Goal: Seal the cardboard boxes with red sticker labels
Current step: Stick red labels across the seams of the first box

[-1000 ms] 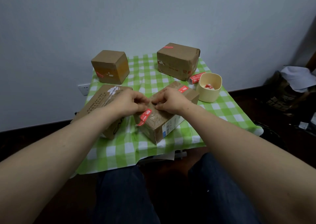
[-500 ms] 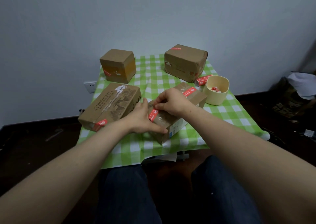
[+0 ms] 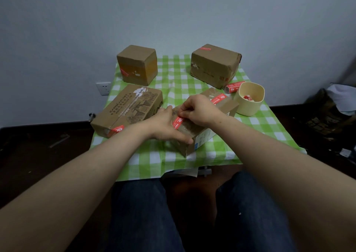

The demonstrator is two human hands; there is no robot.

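1. Left hand (image 3: 165,124), fingers flat, braces the box (image 3: 194,134) near the counter's (image 3: 173,78) front edge, steadying it
2. Right hand (image 3: 200,111), fingers curled, pinches the red sticker (image 3: 178,120) onto the box's top edge to seal it

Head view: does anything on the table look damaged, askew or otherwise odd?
The far right box has a torn white patch on its front and a crumpled corner; the far left box shows a white scuff. Nothing spilled: scraps sit inside the cup.
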